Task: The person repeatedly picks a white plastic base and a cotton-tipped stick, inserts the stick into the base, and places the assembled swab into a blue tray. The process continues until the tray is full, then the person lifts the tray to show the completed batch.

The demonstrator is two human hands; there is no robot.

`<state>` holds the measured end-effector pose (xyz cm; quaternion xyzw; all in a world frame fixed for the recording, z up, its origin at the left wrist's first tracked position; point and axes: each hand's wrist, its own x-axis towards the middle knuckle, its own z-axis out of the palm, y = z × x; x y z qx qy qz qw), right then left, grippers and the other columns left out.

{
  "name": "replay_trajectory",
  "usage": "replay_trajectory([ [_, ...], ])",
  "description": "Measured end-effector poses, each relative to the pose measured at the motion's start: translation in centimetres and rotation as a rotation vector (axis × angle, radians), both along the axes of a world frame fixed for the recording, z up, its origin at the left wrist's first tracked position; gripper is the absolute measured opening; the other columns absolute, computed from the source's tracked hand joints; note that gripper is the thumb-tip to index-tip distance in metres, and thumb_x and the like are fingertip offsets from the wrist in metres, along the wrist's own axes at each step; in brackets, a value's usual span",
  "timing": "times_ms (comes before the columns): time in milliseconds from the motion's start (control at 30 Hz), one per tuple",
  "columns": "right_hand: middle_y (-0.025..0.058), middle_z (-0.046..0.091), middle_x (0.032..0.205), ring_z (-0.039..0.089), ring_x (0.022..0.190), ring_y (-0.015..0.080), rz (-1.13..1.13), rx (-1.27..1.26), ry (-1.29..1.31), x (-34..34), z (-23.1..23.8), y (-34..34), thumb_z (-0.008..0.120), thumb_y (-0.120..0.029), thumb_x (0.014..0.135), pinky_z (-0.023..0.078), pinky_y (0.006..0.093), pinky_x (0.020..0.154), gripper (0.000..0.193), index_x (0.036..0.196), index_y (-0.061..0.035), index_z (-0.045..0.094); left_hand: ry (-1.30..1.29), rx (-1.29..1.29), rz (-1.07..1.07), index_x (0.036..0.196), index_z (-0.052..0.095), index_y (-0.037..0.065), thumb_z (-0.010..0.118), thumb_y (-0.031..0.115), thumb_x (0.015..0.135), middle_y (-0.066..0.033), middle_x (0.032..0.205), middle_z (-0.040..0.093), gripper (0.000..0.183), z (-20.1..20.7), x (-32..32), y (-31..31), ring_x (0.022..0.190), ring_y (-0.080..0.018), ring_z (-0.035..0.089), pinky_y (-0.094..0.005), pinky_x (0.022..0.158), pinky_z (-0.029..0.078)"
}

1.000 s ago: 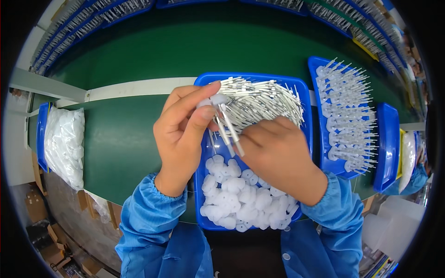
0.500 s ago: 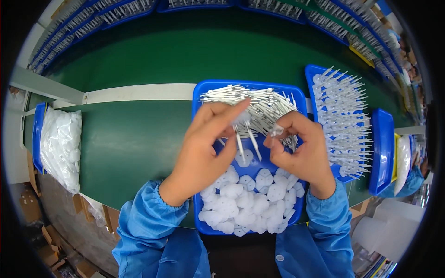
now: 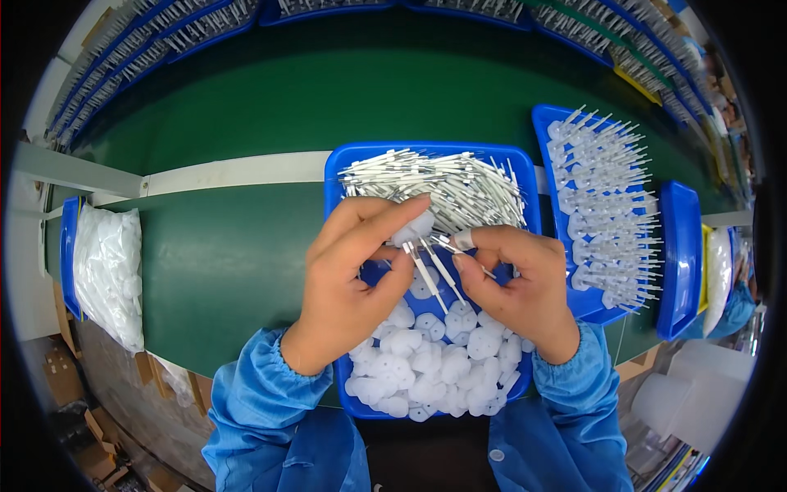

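My left hand [image 3: 340, 275] pinches a translucent white plastic disc [image 3: 416, 227] between thumb and fingers, above the middle of a blue tray [image 3: 331, 184]. Two thin white rods [image 3: 443, 271] stick out of the disc, slanting down and to the right. Close beside it, my right hand [image 3: 525, 283] holds another thin rod [image 3: 443, 242] between thumb and index finger, its end at the disc's edge. A pale wrap [image 3: 463, 239] covers part of that index finger. Behind my hands lies a heap of white and metallic rods [image 3: 447, 184]; loose white discs [image 3: 426, 369] fill the tray's near half.
Right of the tray, a second blue tray [image 3: 543, 123] carries rows of discs with upright rods. Beyond it stand blue stacked trays [image 3: 679, 262]. A clear bag of white pieces [image 3: 108, 275] sits at the left. More filled trays [image 3: 217, 49] line the far edge of the green table [image 3: 221, 254].
My right hand has moved left with a rod, toward the disc. My left hand has shifted slightly left and down, still holding the disc with its two rods.
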<state>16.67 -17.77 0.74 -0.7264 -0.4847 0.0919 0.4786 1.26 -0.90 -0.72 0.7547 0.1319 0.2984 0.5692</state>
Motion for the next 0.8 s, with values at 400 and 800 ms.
replay_trajectory([
  [400,0.0065,0.068,0.063,0.066,0.053,0.0129,-0.001,-0.075,0.182,-0.6,-0.2,0.5,0.087,-0.009,0.095,0.046,0.0288,0.050,0.011,0.101,-0.0018,0.080,0.019,0.115,-0.030,0.134,0.080,0.005,0.074,-0.013,0.089,-0.0135,0.112,0.078,0.050,-0.5,0.2,0.1,0.090,-0.0202,0.074,-0.0327,0.079,0.063],
  [800,0.0096,0.072,0.069,0.068,0.056,0.0279,-0.041,-0.049,-0.321,-0.8,-0.1,1.2,0.087,-0.012,0.092,0.050,0.0369,0.053,0.009,0.092,-0.0065,0.080,0.070,0.431,-0.004,0.131,0.082,0.004,0.079,-0.009,0.084,-0.0121,0.086,0.078,0.049,-0.3,0.0,-0.3,0.072,-0.0267,0.073,-0.0362,0.069,0.059],
])
